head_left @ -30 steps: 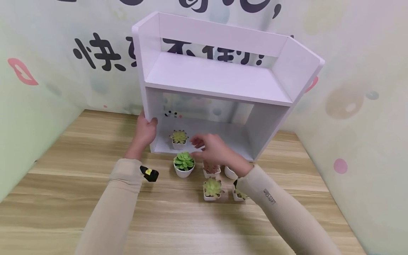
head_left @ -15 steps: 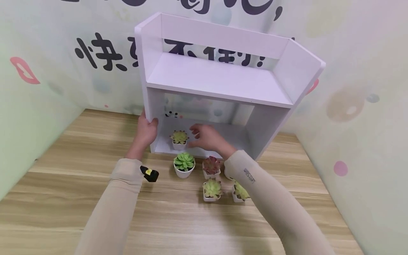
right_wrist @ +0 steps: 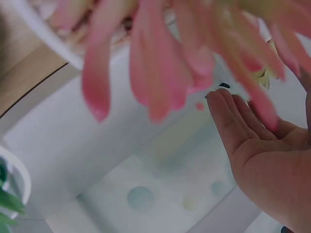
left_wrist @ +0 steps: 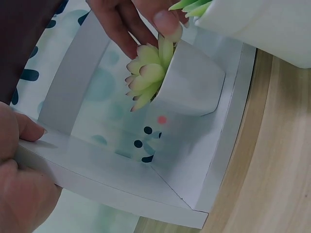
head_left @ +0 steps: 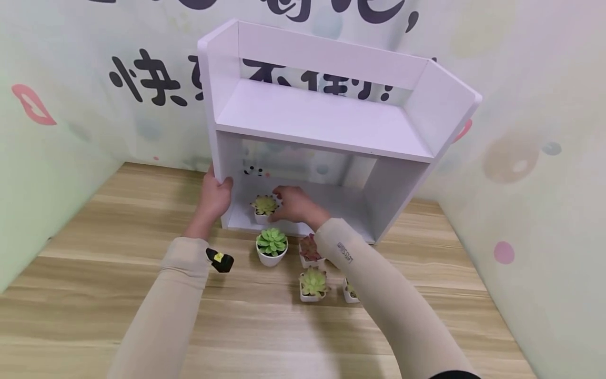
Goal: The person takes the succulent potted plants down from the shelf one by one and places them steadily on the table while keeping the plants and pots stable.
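A white two-tier desk shelf (head_left: 326, 118) stands against the wall. My left hand (head_left: 215, 197) grips its left side panel, the thumb in front and the fingers behind. On the lower tier, near that panel, sits a yellow-green potted succulent (head_left: 265, 205) in a white square pot. My right hand (head_left: 295, 205) reaches in from the right, its fingers spread loosely behind the plant. In the left wrist view the thumb (left_wrist: 166, 22) is at the pot's rim; whether it presses there I cannot tell. The right wrist view shows the fingers extended, partly hidden by pink leaves.
In front of the shelf on the wooden table (head_left: 255, 337) stand a bright green succulent (head_left: 271, 242), a dark red one (head_left: 310, 248) and a pale yellow-green one (head_left: 312, 284). Another pot (head_left: 350, 292) is partly covered by the right sleeve (head_left: 374, 279).
My right hand has moved left, from above the red succulent to the yellow-green one on the lower tier. My left hand stays on the side panel.
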A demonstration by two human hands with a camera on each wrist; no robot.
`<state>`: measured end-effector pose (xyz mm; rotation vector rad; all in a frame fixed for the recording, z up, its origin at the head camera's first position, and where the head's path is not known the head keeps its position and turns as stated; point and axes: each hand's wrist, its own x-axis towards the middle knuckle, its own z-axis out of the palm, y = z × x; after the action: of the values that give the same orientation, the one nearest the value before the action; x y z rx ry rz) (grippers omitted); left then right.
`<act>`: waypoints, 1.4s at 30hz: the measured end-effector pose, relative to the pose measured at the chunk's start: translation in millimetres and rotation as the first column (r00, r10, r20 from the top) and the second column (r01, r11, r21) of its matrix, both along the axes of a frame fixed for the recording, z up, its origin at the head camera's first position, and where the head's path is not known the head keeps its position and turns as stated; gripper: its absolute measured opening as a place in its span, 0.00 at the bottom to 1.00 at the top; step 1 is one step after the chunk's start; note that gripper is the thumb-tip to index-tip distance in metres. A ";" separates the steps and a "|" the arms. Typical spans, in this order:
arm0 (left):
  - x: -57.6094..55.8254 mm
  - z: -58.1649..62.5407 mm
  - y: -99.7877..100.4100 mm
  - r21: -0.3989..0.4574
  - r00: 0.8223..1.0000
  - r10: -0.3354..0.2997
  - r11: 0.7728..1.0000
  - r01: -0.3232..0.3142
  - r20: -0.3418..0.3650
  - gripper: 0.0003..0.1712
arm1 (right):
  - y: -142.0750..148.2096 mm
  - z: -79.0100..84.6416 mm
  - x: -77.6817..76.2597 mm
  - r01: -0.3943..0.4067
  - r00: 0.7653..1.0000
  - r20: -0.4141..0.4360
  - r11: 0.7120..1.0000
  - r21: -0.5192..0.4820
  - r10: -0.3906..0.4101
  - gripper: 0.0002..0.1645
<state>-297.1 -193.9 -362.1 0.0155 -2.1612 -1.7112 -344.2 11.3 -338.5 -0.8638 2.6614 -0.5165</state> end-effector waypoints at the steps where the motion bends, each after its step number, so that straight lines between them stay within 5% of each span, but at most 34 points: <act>1: -0.3 -0.1 0.0 0.002 1.000 0.001 1.000 -0.001 -0.001 0.31 | -1.5 0.0 0.0 -0.002 1.000 -0.003 1.000 0.008 0.002 0.45; 22: -2.0 -2.3 -1.1 -0.007 1.000 0.001 1.000 -0.001 -0.012 0.31 | -17.6 -15.7 -2.7 0.041 0.998 -0.059 0.998 0.055 -0.038 0.38; 42: -4.1 -3.9 -1.4 -0.001 0.999 -0.013 1.000 0.013 -0.039 0.32 | 12.1 -10.0 -5.1 0.079 0.995 -0.047 0.992 -0.096 -0.083 0.36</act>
<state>-301.2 -195.3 -365.9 -0.0319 -2.1384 -1.7036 -349.3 23.4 -348.5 -0.8074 2.7472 -0.6520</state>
